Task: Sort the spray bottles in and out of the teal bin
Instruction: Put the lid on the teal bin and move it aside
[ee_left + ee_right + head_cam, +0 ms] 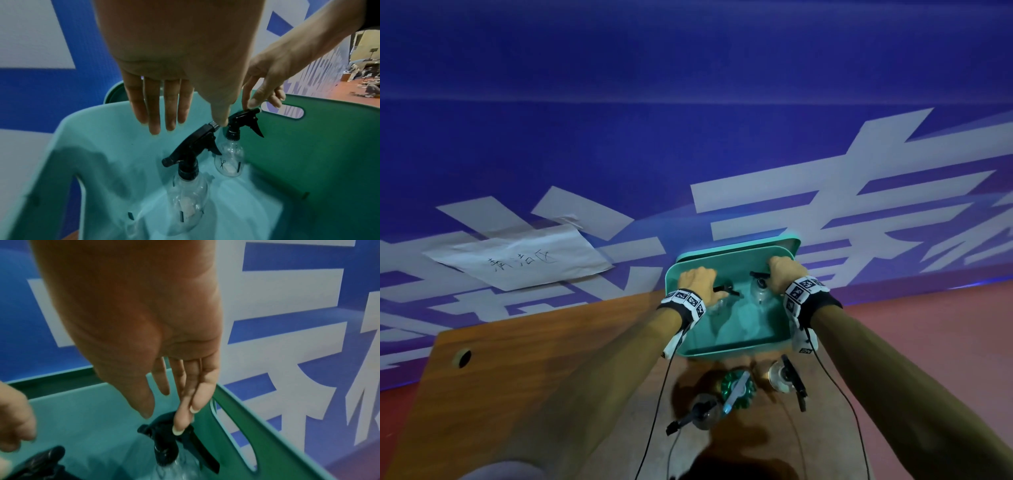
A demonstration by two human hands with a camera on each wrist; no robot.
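The teal bin (736, 349) stands at the far edge of the wooden table, with both hands inside it. Two clear spray bottles with black trigger heads stand upright in it. My left hand (697, 284) hovers with straight fingers over the left bottle (189, 188), and its thumb tip touches the nozzle. My right hand (162, 421) hangs with straight fingers beside the bin's right wall (236, 426). Its fingertips rest on the black head of the right bottle (230, 155). Neither hand grips anything.
Three more spray bottles stand on the table (544, 394) in front of the bin: a green one (736, 382), a clear one (784, 375) and another clear one (703, 413). A blue banner wall with a taped paper note (517, 260) rises behind the bin.
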